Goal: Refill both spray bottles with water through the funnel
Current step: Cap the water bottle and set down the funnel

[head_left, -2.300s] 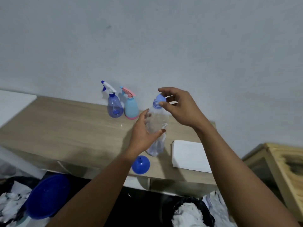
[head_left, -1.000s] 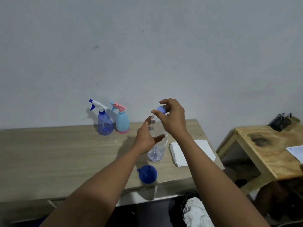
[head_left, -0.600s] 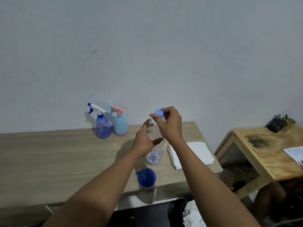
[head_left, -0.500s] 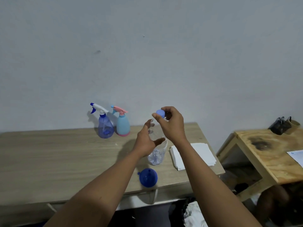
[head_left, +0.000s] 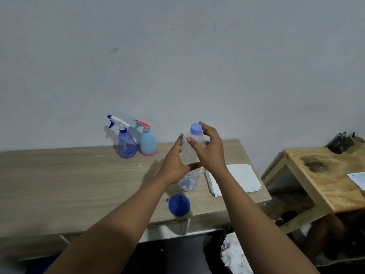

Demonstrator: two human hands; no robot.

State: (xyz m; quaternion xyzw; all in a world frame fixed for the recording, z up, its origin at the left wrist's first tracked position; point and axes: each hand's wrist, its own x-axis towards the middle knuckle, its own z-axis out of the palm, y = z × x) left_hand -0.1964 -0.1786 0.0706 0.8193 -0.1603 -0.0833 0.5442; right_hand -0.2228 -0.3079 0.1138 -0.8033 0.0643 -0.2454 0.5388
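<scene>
Fingers of the left hand (head_left: 173,167) wrap the middle of a clear plastic water bottle (head_left: 190,165), clamped on it and holding it upright on the wooden table (head_left: 69,180). The right hand (head_left: 209,149) curls around the bottle's shoulder with fingers spread apart, just below the pale blue cap (head_left: 196,128), which sits on the neck. A blue funnel (head_left: 179,205) lies near the table's front edge, just in front of the bottle. White paper sheets (head_left: 241,178) lie to the right. Two spray bottles stand side by side at the wall: a translucent blue spray bottle (head_left: 126,144) and a light blue spray bottle with pink trigger (head_left: 148,142).
</scene>
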